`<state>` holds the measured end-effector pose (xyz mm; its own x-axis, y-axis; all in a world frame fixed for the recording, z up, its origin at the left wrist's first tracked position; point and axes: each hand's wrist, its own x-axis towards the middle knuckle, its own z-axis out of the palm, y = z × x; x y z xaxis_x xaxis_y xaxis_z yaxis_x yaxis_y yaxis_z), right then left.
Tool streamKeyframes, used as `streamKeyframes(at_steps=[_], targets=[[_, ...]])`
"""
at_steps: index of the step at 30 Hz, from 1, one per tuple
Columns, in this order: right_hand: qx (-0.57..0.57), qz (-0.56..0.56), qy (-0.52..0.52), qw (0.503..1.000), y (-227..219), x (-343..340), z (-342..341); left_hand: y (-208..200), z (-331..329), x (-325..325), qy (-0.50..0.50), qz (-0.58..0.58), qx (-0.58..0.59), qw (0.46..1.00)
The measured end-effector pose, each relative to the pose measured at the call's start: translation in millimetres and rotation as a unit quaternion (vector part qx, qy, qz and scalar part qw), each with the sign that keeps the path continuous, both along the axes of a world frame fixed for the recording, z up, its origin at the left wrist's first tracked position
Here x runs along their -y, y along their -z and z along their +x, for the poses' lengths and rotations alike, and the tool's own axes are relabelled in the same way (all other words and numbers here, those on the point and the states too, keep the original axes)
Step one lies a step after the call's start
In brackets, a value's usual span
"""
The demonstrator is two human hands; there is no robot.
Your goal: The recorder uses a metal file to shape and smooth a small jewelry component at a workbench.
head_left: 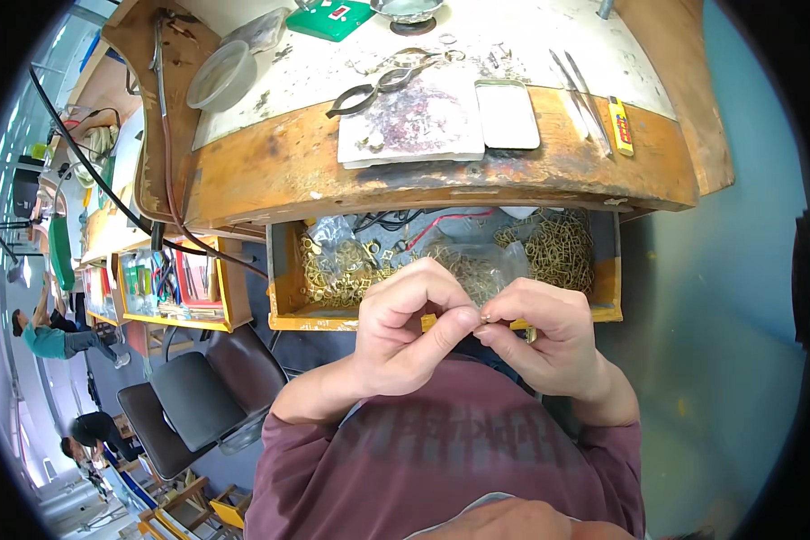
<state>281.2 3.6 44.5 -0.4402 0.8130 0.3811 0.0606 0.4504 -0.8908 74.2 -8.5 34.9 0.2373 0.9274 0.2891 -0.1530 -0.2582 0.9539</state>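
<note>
My left hand [414, 328] and my right hand [549, 337] meet above the open drawer [387, 322], in front of my chest. Thumb and forefinger of each are pinched together, and the fingertips nearly touch. A tiny shiny metal piece [485, 319] shows at the right fingertips; its kind is too small to tell. Whatever the left fingertips grip is hidden behind the thumb. Beneath the hands, the drawer holds a heap of brass-coloured chain [562, 252], small gold-coloured metal parts [333, 279] and clear plastic bags [481, 270].
On the wooden workbench [270, 180] lie a stained white block [414, 126], a small white tray [508, 117], black-handled scissors [355, 99], tweezers [580, 99] and a yellow lighter [620, 126]. A plastic tub [220, 79] stands at left. Chairs [202, 396] and two people are farther left.
</note>
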Motion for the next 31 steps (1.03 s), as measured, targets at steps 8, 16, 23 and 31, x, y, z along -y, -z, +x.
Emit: streamKeyframes(at_steps=[8, 16, 23, 31], targets=[[0.006, 0.009, 0.036, 0.999, -2, 2, -9, -2, -10, -3, -0.008, -0.007, -0.031, 0.999], [0.066, 0.021, 0.027, 0.997, -18, 21, -19, -5, -28, 17, -0.004, 0.035, -0.032, 0.999], [0.108, 0.131, 0.067, 0.983, -42, 30, -22, -1, -50, 28, -0.008, 0.107, -0.052, 0.993], [0.300, 0.284, 0.193, 0.890, -147, 27, 15, 14, -57, 13, -0.057, 0.080, -0.042, 0.994]])
